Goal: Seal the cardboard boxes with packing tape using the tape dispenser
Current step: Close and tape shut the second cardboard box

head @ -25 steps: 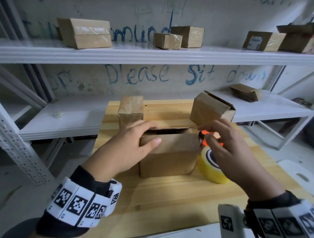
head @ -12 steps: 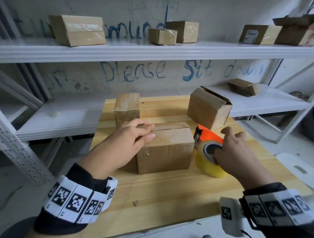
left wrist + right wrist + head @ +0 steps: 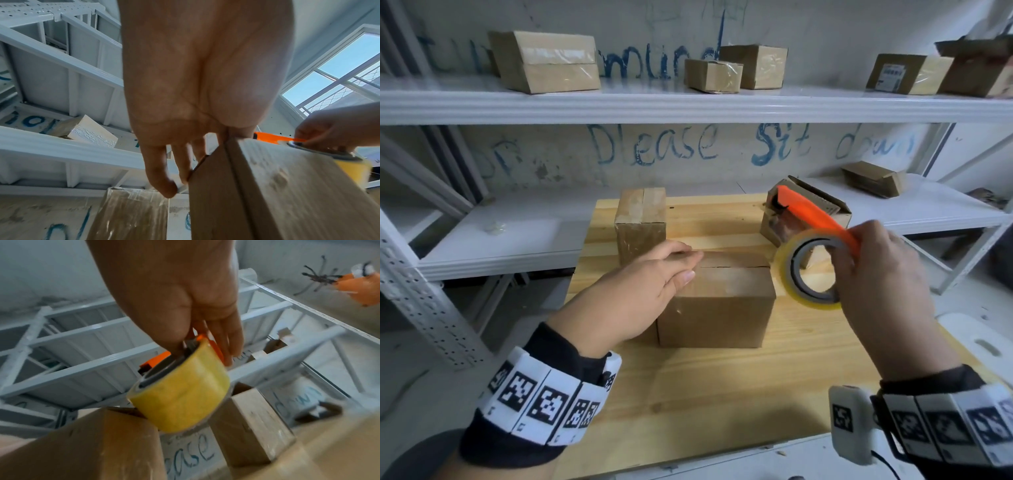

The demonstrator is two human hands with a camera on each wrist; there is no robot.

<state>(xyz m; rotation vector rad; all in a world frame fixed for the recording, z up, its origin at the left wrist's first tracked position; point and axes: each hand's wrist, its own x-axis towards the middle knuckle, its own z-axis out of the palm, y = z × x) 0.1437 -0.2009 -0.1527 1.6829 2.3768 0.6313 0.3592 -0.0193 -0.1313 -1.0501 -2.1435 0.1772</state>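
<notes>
A brown cardboard box (image 3: 715, 305) (image 3: 267, 186) stands mid-table with its top flaps down and a bare seam. My left hand (image 3: 681, 265) (image 3: 185, 162) lies with straight fingers on the box's top left edge, pressing the flaps. My right hand (image 3: 873, 270) (image 3: 207, 344) grips the orange tape dispenser (image 3: 811, 212) (image 3: 271, 138), which carries a yellow tape roll (image 3: 808, 270) (image 3: 180, 400). The dispenser hangs in the air just right of the box, above the table. Behind stand a taped upright box (image 3: 640, 219) and an open box (image 3: 822, 205), which the dispenser partly hides.
The wooden table (image 3: 722, 394) butts against white metal shelving. The upper shelf (image 3: 688, 102) holds several taped boxes. A flattened box (image 3: 873, 178) lies on the lower shelf (image 3: 482, 246). A white stool (image 3: 983, 342) sits to the right of the table.
My left hand pushed the box flaps down and stays on top. My right hand reached for the dispenser on the table, took hold of it and lifted it up beside the box.
</notes>
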